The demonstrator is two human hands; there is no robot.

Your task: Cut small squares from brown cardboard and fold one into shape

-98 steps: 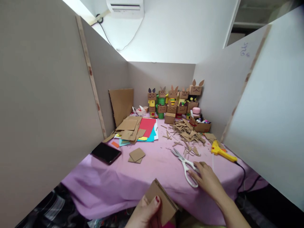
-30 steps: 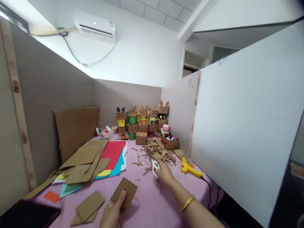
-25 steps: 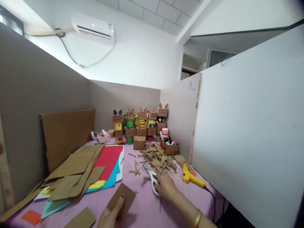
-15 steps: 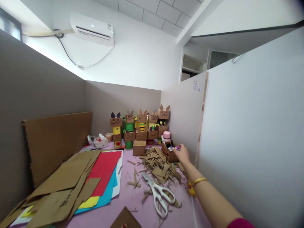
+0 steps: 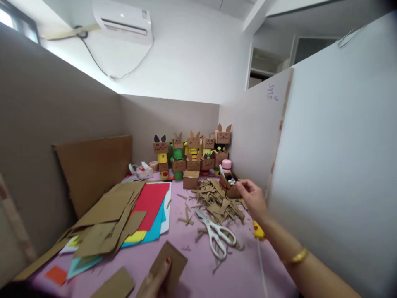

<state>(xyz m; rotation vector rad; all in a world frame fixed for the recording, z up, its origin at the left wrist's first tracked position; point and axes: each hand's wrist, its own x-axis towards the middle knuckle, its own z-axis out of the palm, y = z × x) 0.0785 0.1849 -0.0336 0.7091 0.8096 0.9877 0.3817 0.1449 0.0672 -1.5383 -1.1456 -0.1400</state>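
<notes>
While the left hand (image 5: 155,281) pins a brown cardboard piece (image 5: 169,260) flat on the pink cloth (image 5: 198,273) at the near edge, the right hand (image 5: 252,196) reaches to the small open box (image 5: 231,188) by the partition, fingers curled at its rim; whether they hold anything I cannot tell. White scissors (image 5: 217,236) and a heap of cardboard scraps (image 5: 217,203) lie between the hands, a yellow glue gun (image 5: 259,231) under the forearm

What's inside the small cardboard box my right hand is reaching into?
The small cardboard box holds a jumble of small colourful items, with a white stick poking out at its left. The right hand covers its near right side, so what lies deeper inside cannot be seen.
</notes>
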